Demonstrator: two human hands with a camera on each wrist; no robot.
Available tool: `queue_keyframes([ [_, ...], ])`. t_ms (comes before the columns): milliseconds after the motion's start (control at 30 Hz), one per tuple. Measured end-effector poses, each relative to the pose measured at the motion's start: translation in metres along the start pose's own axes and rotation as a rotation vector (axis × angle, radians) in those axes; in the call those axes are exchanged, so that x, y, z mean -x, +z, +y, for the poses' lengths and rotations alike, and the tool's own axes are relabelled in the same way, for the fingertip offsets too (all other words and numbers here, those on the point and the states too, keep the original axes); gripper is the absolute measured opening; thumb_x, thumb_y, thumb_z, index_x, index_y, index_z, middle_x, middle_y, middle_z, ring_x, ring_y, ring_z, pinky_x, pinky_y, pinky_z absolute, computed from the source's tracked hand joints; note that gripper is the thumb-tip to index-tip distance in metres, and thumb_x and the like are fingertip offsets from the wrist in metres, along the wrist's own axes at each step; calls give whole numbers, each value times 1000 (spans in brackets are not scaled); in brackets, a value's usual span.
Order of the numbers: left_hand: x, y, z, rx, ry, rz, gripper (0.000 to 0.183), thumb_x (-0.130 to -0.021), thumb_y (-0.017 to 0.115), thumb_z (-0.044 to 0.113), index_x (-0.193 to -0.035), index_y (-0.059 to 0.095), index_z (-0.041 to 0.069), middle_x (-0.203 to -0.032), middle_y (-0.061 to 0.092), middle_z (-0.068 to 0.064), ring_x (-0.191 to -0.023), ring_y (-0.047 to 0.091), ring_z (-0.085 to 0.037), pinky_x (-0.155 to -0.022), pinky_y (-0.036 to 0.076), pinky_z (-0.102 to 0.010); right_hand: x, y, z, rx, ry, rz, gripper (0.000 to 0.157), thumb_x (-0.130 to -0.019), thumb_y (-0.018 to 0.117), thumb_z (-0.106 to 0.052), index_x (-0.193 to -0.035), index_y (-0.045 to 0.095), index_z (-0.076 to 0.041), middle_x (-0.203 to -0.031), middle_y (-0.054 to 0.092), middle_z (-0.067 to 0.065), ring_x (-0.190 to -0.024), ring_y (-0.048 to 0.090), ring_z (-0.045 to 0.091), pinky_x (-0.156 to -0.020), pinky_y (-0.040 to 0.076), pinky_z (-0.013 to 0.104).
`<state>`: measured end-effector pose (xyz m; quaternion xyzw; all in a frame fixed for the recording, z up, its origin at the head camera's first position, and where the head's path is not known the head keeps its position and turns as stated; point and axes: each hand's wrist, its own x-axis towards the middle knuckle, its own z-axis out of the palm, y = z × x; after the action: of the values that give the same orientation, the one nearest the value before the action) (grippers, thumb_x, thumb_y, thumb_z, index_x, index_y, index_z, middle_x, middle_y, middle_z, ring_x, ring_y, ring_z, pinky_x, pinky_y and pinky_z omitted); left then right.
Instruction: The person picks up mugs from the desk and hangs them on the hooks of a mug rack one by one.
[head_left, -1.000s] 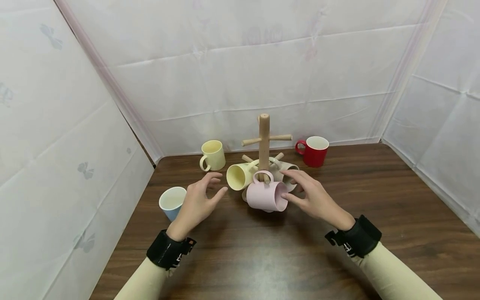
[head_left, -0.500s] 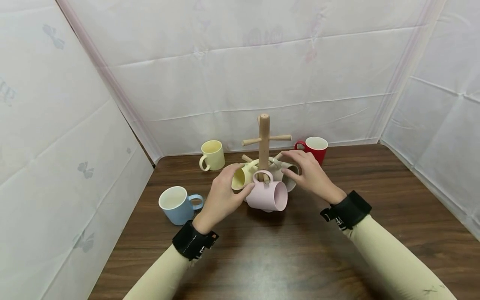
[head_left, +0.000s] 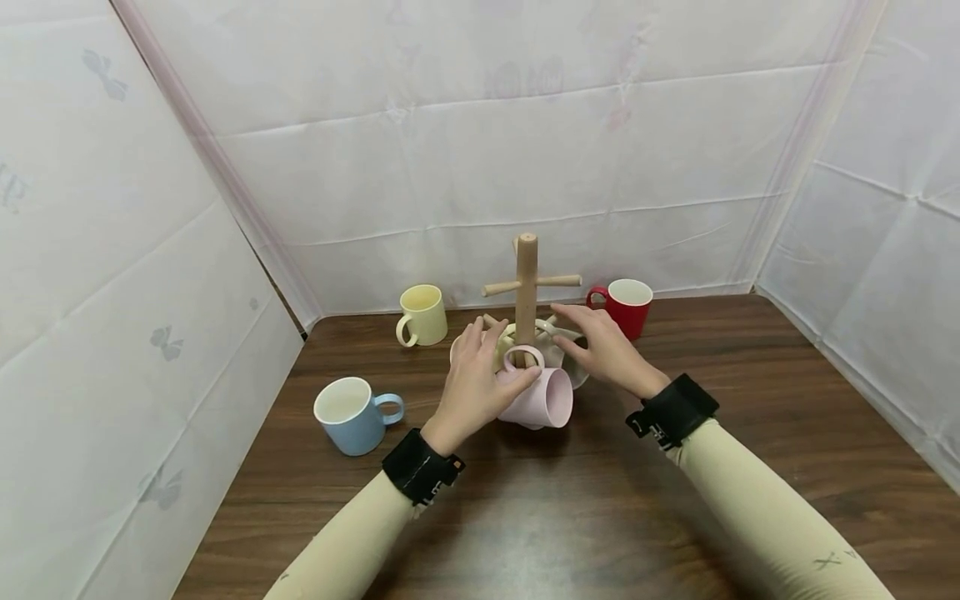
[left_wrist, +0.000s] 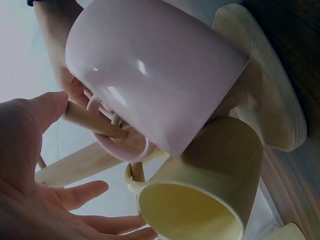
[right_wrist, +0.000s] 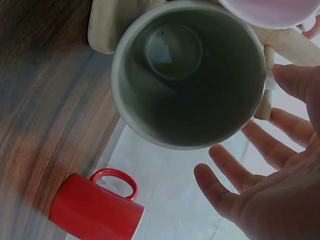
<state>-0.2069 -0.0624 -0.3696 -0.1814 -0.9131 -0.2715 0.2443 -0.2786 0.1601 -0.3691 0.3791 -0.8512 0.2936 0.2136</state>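
Wood-grained desk (head_left: 525, 517) bore smooth pale-wood rack (head_left: 527, 287); glossy cylindrical pink mug (left_wrist: 150, 60), yellow mug (left_wrist: 215, 155) and grey mug (right_wrist: 185, 100) hung there. Left grip (head_left: 472, 377) and right grip (head_left: 606, 347) released, fingers spread; left had moved from near blue mug (head_left: 356, 427) to pink mug.

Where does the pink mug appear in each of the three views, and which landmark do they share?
Head: the pink mug is below and right of centre, partly behind the left hand.
Left wrist: large, top middle, cut by the top edge.
Right wrist: top right, only partly in frame.
Shared landmark: the wooden stand.
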Motion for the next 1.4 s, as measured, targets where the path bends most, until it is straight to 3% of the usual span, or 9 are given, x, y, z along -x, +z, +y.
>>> queue_keyframes([
  [133, -1, 2, 2, -17, 37, 41, 80, -76, 65, 57, -133, 47, 4, -134, 40, -22, -128, 29, -36, -101, 26, -59, 1, 3, 0, -3, 9, 7, 49, -84, 67, -14, -129, 51, -2, -122, 58, 13, -104, 51, 27, -88, 42, 48],
  [233, -1, 3, 4, -13, 27, 42, 79, -76, 65, 57, -133, 47, 5, -135, 38, -24, -128, 29, -36, -98, 30, -59, 1, 4, 0, -4, 8, 18, 48, -84, 67, -14, -128, 52, -3, -122, 58, 12, -102, 51, 27, -86, 43, 48],
  [667, -3, 3, 2, 11, 26, 40, 80, -75, 66, 58, -132, 49, 4, -138, 36, -27, -130, 28, -36, -98, 30, -60, 2, 6, 1, -8, 21, 63, 47, -83, 67, -13, -128, 53, -6, -120, 58, 11, -94, 54, 29, -77, 47, 45],
  [867, -5, 4, -2, 26, 67, 63, 78, -75, 67, 56, -130, 50, 5, -133, 43, -20, -128, 32, -34, -96, 35, -57, 2, 5, 0, -7, 45, 66, 47, -83, 68, -13, -127, 54, -7, -113, 62, 10, -81, 54, 25, -66, 46, 40],
  [1000, -9, 7, -7, 42, 114, 73, 72, -75, 68, 52, -127, 53, 4, -123, 50, -18, -118, 43, -32, -92, 40, -53, 2, 5, -1, -10, 82, 72, 43, -83, 68, -15, -123, 57, -8, -107, 65, 10, -83, 57, 25, -67, 48, 41],
  [1133, -10, 6, -13, 64, 121, 31, 71, -75, 68, 50, -128, 53, 5, -129, 46, -24, -118, 42, -33, -94, 36, -55, 3, 4, -1, -21, 112, 71, 40, -84, 68, -16, -122, 58, -8, -103, 65, 11, -90, 59, 26, -71, 50, 44],
  [1200, -9, 3, -16, 86, 103, -7, 74, -76, 68, 51, -132, 50, 7, -137, 38, -26, -127, 33, -36, -97, 32, -58, 4, 5, -1, -27, 118, 68, 40, -84, 67, -16, -122, 58, -9, -101, 66, 10, -89, 59, 25, -68, 50, 42],
  [1300, -10, 0, -20, 131, 79, -56, 75, -76, 68, 52, -136, 46, 13, -142, 34, -20, -131, 27, -34, -99, 32, -55, 7, 6, -1, -35, 119, 74, 39, -85, 67, -16, -122, 58, -10, -99, 66, 9, -87, 59, 25, -64, 48, 40],
  [1400, -10, -2, -23, 167, 87, -61, 76, -76, 69, 51, -138, 43, 16, -144, 34, -15, -132, 25, -32, -100, 32, -53, 8, 7, -1, -43, 110, 90, 38, -84, 67, -14, -121, 59, -9, -99, 66, 8, -87, 59, 26, -64, 46, 40],
])
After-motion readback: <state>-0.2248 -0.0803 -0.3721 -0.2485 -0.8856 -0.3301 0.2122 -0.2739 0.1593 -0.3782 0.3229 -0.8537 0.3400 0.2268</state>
